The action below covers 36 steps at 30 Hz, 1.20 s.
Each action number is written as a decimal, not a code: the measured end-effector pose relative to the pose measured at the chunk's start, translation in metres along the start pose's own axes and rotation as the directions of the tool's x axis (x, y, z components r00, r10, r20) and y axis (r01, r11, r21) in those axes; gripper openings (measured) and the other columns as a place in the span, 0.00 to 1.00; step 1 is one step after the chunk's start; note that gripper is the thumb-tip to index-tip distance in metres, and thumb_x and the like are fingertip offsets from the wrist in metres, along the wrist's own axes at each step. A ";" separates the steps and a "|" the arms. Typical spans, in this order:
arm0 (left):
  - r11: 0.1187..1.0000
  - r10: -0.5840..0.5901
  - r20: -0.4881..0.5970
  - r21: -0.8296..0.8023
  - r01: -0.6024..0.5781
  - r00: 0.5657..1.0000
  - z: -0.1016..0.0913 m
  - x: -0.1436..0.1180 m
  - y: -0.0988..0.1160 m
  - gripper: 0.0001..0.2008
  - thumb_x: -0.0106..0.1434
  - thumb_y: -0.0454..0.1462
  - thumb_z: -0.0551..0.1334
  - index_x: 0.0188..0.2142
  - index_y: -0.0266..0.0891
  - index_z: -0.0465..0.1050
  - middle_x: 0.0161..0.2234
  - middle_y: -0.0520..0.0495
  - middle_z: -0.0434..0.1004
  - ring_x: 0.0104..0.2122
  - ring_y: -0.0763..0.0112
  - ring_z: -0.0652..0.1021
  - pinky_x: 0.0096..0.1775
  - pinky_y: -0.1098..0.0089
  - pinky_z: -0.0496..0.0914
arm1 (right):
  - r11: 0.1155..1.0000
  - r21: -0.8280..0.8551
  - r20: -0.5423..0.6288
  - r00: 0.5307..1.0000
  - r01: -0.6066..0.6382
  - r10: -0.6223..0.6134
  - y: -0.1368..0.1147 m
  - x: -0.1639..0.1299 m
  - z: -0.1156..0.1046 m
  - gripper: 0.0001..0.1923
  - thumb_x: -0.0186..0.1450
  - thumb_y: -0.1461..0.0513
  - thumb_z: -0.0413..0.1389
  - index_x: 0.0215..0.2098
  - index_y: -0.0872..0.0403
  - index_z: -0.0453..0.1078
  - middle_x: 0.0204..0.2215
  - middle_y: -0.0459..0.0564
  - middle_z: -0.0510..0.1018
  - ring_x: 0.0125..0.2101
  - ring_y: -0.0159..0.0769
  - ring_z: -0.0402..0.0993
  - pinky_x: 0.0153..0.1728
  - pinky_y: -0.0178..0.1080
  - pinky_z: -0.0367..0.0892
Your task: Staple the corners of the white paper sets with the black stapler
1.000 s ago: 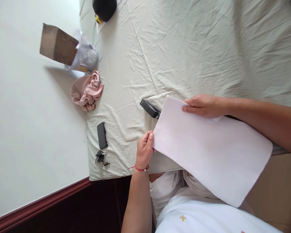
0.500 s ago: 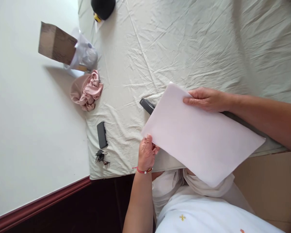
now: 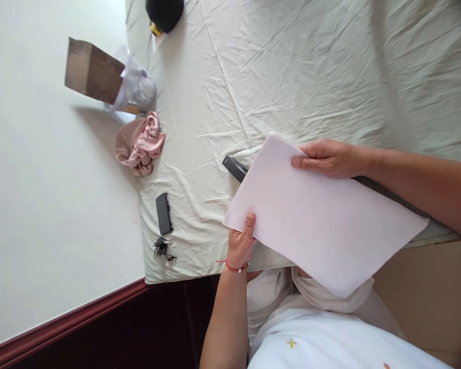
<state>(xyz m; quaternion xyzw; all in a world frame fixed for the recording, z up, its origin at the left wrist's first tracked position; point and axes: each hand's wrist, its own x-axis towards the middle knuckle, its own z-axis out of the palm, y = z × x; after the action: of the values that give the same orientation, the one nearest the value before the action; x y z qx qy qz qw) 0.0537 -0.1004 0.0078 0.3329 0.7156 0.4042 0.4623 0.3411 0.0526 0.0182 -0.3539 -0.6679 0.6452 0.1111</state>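
A stack of white paper sheets [image 3: 315, 220] slants above the near edge of the cloth-covered surface, held from two sides. My left hand [image 3: 243, 241] grips its lower left edge, thumb on top and fingers hidden underneath. At the upper edge, my right hand [image 3: 325, 159] pinches the paper, its thumb on the top face and its other fingers behind. Partly covered by the paper's left edge is a black stapler-like object [image 3: 234, 168], lying on the cloth.
Pale wrinkled cloth [image 3: 200, 205] covers the surface. To the left are a pink scrunched fabric item [image 3: 140, 145], a dark rectangular case [image 3: 163, 213] and keys [image 3: 162, 248]. Farther back stand a brown box [image 3: 94, 70] in a clear container [image 3: 140, 87] and a black rounded object [image 3: 165, 13].
My left hand has shifted right along the paper's edge, and its thumb now lies over the top face. My right hand keeps its hold almost unmoved.
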 end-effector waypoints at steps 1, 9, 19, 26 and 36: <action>1.000 0.010 0.009 0.022 -0.010 1.000 -0.003 0.000 -0.003 0.35 0.59 0.61 0.74 0.57 0.43 0.79 0.51 0.40 0.86 0.52 0.55 0.84 0.46 0.61 0.85 | 0.998 0.051 0.041 0.999 -0.022 0.019 0.000 0.000 0.000 0.37 0.72 0.38 0.43 0.57 0.62 0.66 0.38 0.52 0.76 0.32 0.11 0.64 0.38 0.17 0.62; 0.994 0.026 0.085 0.102 -0.035 0.996 -0.026 0.004 -0.025 0.32 0.61 0.61 0.72 0.52 0.39 0.81 0.40 0.41 0.85 0.42 0.59 0.85 0.41 0.65 0.84 | 0.997 0.066 0.086 0.996 -0.038 0.032 0.002 0.000 -0.001 0.38 0.72 0.38 0.43 0.60 0.61 0.65 0.46 0.53 0.77 0.33 0.10 0.65 0.38 0.16 0.60; 0.975 0.182 0.179 0.096 -0.201 0.967 -0.026 0.006 -0.027 0.39 0.63 0.61 0.71 0.64 0.42 0.74 0.57 0.34 0.83 0.63 0.51 0.79 0.67 0.54 0.73 | 0.996 0.085 0.128 0.992 -0.034 0.023 -0.001 -0.002 -0.001 0.37 0.71 0.38 0.46 0.62 0.58 0.62 0.41 0.51 0.76 0.31 0.09 0.62 0.35 0.17 0.54; 0.991 0.102 0.114 0.075 -0.111 0.988 -0.022 0.007 -0.029 0.34 0.65 0.59 0.70 0.62 0.43 0.77 0.63 0.37 0.79 0.67 0.51 0.76 0.70 0.53 0.71 | 1.000 0.013 0.110 0.994 -0.025 0.024 0.001 0.000 -0.001 0.38 0.71 0.37 0.44 0.59 0.60 0.64 0.45 0.51 0.77 0.35 0.11 0.66 0.37 0.18 0.56; 0.998 0.055 0.021 0.016 -0.055 0.998 -0.005 0.008 0.005 0.27 0.61 0.61 0.72 0.34 0.39 0.76 0.20 0.56 0.65 0.18 0.77 0.67 0.18 0.75 0.63 | 0.952 -0.271 -0.083 0.988 -0.145 0.127 -0.014 0.001 -0.003 0.34 0.74 0.42 0.42 0.48 0.64 0.70 0.42 0.50 0.77 0.35 0.13 0.65 0.40 0.21 0.57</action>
<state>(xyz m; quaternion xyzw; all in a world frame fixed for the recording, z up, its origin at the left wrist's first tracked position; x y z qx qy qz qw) 0.0464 -0.0924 0.0100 0.3606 0.7047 0.4071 0.4557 0.3372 0.0568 0.0317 -0.4316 -0.7216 0.5400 0.0376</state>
